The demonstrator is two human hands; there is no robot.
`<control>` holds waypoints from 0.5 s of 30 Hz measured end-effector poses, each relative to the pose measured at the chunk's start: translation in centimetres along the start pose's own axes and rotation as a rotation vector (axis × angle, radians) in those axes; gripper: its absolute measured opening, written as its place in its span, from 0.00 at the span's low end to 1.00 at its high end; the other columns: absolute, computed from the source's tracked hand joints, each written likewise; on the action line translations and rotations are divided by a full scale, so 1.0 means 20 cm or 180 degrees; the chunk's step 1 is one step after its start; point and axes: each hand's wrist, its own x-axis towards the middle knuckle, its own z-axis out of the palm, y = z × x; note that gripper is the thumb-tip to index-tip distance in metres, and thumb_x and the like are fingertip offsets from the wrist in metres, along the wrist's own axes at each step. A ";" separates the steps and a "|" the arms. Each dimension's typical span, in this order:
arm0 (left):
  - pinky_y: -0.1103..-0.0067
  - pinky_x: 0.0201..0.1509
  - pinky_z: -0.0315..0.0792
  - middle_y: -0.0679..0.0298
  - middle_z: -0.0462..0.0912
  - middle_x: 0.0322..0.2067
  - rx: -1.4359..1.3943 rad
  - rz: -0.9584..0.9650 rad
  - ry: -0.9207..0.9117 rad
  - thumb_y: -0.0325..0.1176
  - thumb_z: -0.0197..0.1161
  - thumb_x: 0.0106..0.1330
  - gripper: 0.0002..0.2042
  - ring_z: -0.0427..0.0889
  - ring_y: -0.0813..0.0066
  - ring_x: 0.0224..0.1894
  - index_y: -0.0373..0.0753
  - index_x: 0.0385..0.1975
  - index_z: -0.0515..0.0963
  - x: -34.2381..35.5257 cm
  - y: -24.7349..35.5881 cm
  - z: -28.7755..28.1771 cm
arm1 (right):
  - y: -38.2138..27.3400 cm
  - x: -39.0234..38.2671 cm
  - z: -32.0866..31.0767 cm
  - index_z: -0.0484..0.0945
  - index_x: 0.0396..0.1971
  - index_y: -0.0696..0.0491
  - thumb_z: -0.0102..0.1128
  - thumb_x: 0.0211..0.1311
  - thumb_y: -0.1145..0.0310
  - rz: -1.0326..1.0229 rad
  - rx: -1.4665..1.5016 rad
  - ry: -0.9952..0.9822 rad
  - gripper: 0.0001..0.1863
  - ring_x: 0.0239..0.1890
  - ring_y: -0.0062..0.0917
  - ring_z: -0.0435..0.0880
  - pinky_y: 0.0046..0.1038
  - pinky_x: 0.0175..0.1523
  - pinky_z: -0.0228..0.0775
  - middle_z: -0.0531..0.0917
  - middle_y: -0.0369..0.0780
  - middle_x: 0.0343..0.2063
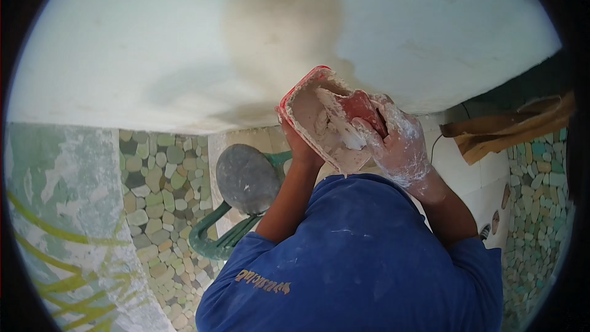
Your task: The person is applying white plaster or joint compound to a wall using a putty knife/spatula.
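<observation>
My left hand (299,143) grips the side of a red, roughly rectangular tub (294,93) and holds it up in front of my chest. Whitish paste (321,122) coats its inside walls and gathers in the bottom. A flat red putty spreader (361,110), smeared with the same paste, dips into the tub. My right hand (401,144), dusted white, is closed around the spreader with the thumb along its near face. The spreader's lower edge is hidden in the paste, and most of my left fingers are behind the tub.
A pale wall (184,43) with a beige damp-looking patch rises directly ahead. To my left stands a green plastic chair (215,233) with a round grey object (247,178) on it. Pebble-patterned surfaces (161,209) flank me. Brown sheeting (510,128) and sandals (495,221) are at right.
</observation>
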 end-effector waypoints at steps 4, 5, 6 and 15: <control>0.66 0.65 0.62 0.60 0.66 0.61 0.0395 -0.0173 -0.0256 0.62 0.31 0.69 0.34 0.66 0.63 0.63 0.43 0.64 0.60 0.06 -0.09 0.08 | 0.04 -0.04 -0.12 0.76 0.42 0.60 0.65 0.56 0.67 0.0640 0.0214 -0.0062 0.16 0.32 0.41 0.83 0.33 0.37 0.74 0.81 0.49 0.33; 0.65 0.66 0.62 0.60 0.66 0.61 0.0344 -0.0327 -0.0395 0.63 0.31 0.69 0.34 0.66 0.62 0.63 0.43 0.64 0.60 0.07 -0.11 0.12 | 0.05 -0.05 -0.16 0.76 0.41 0.60 0.64 0.57 0.68 0.0763 0.0431 0.0020 0.15 0.33 0.41 0.83 0.33 0.38 0.74 0.81 0.48 0.33; 0.65 0.66 0.62 0.60 0.66 0.62 0.0292 -0.0492 -0.0537 0.63 0.31 0.69 0.34 0.66 0.62 0.63 0.43 0.64 0.60 0.08 -0.13 0.15 | 0.06 -0.08 -0.19 0.76 0.41 0.60 0.64 0.57 0.68 0.0842 0.0379 0.0128 0.15 0.33 0.41 0.83 0.33 0.38 0.74 0.81 0.48 0.33; 0.66 0.65 0.63 0.59 0.69 0.60 -0.0058 -0.2147 -0.1552 0.61 0.34 0.69 0.33 0.68 0.61 0.61 0.42 0.62 0.62 0.17 -0.45 0.34 | 0.18 -0.44 -0.21 0.74 0.47 0.56 0.58 0.60 0.61 0.1659 -0.1151 0.1184 0.19 0.33 0.39 0.83 0.37 0.37 0.74 0.83 0.45 0.32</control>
